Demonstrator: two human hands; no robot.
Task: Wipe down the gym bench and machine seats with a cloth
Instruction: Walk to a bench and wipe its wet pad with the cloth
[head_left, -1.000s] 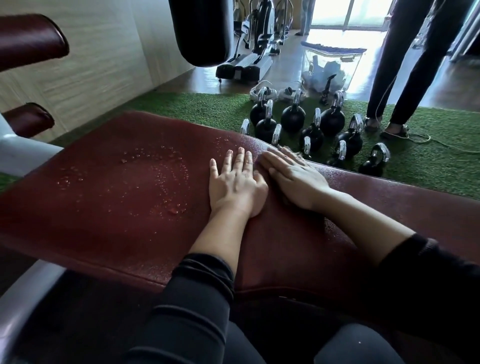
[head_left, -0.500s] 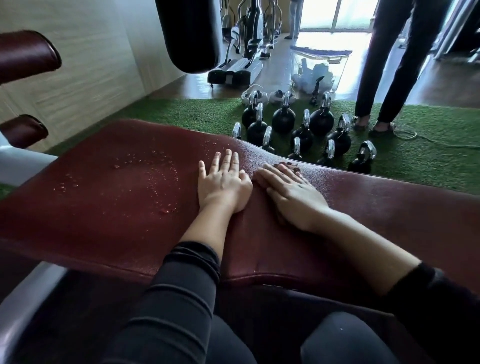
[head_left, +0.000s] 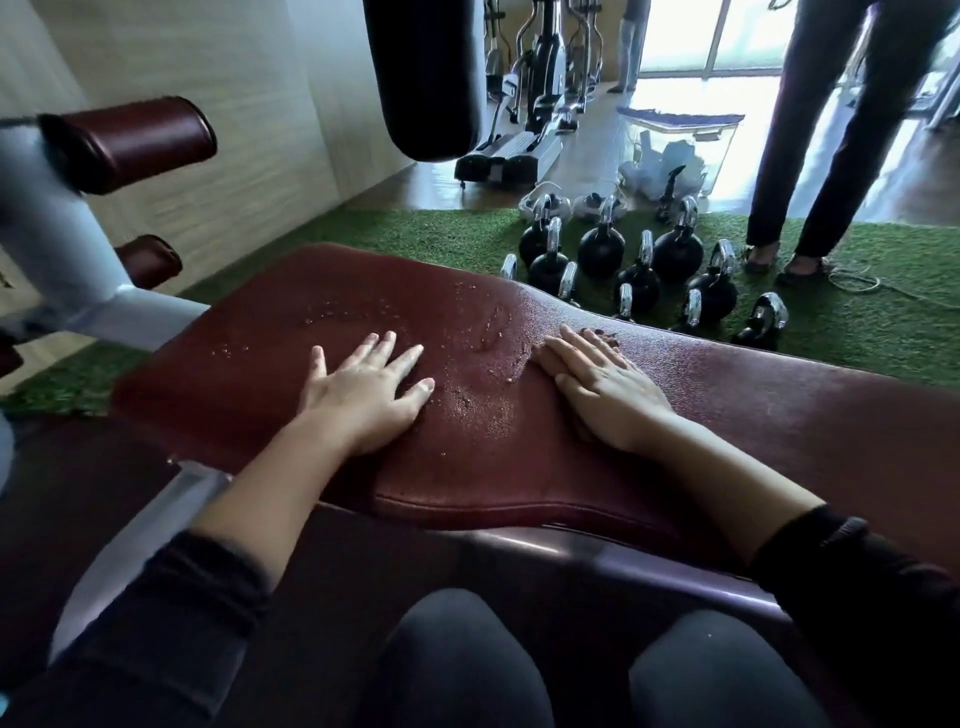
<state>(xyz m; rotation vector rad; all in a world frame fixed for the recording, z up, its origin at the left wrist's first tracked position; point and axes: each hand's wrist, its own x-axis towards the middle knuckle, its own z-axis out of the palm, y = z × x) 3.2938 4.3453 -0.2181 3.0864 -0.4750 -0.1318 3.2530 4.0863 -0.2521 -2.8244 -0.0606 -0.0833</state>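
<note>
Both hands lay flat, palms down, on a dark red bench (head_left: 519, 457), well apart. The left hand (head_left: 363, 400) had its fingers spread; the right hand (head_left: 602, 389) kept its fingers together. Droplets (head_left: 478, 400) beaded the pad between them and farther left. Beyond the bench, kettlebells (head_left: 644, 270) stood on green turf (head_left: 415, 234), with a person's legs (head_left: 831, 130) at far right. A black punching bag (head_left: 426, 78) hung above, and padded rollers (head_left: 130, 143) sat far left.
</note>
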